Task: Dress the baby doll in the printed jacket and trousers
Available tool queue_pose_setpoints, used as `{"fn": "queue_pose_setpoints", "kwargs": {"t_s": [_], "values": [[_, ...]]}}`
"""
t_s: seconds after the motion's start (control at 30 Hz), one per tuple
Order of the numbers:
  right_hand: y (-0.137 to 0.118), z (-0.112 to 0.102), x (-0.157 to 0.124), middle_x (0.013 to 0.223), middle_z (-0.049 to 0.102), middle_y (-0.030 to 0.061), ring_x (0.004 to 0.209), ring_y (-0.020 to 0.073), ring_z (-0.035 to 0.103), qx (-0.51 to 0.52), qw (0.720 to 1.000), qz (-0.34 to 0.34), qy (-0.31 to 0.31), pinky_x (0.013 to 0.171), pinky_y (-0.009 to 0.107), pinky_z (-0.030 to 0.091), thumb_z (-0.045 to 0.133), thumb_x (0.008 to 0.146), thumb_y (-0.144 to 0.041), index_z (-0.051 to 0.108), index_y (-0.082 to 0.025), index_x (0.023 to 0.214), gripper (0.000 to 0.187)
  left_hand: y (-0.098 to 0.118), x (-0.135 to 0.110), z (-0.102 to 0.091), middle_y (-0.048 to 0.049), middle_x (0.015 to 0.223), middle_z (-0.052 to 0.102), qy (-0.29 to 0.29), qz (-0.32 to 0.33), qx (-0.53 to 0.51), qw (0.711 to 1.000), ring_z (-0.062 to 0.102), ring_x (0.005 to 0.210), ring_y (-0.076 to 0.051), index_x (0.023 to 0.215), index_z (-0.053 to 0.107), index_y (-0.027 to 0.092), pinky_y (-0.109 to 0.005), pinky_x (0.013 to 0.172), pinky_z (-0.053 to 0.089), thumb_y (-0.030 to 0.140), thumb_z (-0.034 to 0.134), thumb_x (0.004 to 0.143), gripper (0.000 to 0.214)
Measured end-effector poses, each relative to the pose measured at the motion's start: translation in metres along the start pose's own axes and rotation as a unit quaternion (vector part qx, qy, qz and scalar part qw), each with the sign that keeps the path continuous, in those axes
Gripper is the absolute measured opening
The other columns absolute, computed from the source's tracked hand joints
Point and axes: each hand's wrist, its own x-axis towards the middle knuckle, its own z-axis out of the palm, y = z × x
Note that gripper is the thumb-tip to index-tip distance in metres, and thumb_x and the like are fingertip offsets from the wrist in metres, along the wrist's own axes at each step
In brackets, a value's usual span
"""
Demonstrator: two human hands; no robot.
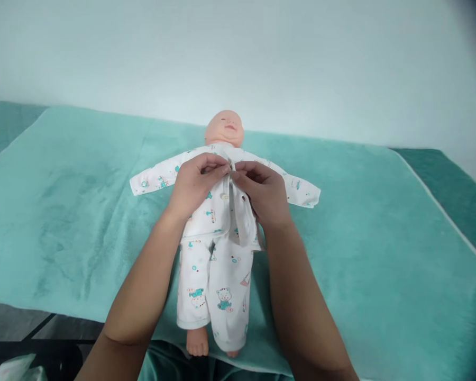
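White jacket (206,211) opens along the length of the doll (224,128); left hand (196,182) and right hand (267,193), equally near from either side, pinch its edges, exact hold partly hidden.

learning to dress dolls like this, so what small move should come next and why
Probably draw the two front edges of the jacket together at the chest: the left hand and right hand pinch the cloth there, nearly meeting, while lower down the front gapes and a button shows unfastened.
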Motion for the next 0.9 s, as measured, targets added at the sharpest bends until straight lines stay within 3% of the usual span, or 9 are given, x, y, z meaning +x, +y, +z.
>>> {"fn": "queue_pose_setpoints", "kwargs": {"t_s": [0.33,0.53,0.9], "values": [[-0.018,0.007,-0.007,0.074,0.062,-0.0026,0.062,0.0095,0.050,-0.129,0.991,-0.008,-0.015,0.055,0.025,0.041,0.079,0.078,-0.033,0.069,-0.020,0.096,0.025,0.002,-0.001,0.004,0.0019,0.073,0.069,0.016,-0.005,0.017,1.000,0.063,0.070,-0.012,0.083,0.071,0.020,-0.024,0.064,0.045,0.023,0.077,0.080,0.008],[-0.023,0.013,-0.011,0.073,0.061,-0.0032,0.064,0.0109,0.051,-0.250,0.965,-0.072,-0.019,0.060,0.027,0.043,0.073,0.083,-0.030,0.063,-0.022,0.095,0.018,0.006,-0.004,0.005,0.0019,0.076,0.069,0.014,-0.021,0.025,0.999,0.063,0.072,-0.012,0.086,0.070,0.020,-0.024,0.067,0.047,0.022,0.079,0.078,0.013],[-0.022,0.002,-0.008,0.076,0.054,-0.0071,0.066,0.0103,0.049,-0.203,0.972,-0.059,-0.097,0.061,0.026,0.040,0.075,0.079,-0.025,0.054,-0.025,0.105,0.034,0.003,-0.005,0.009,0.0030,0.076,0.068,0.035,-0.012,-0.002,0.999,0.061,0.069,-0.010,0.089,0.068,0.021,-0.023,0.066,0.046,0.009,0.070,0.077,0.018]]}}
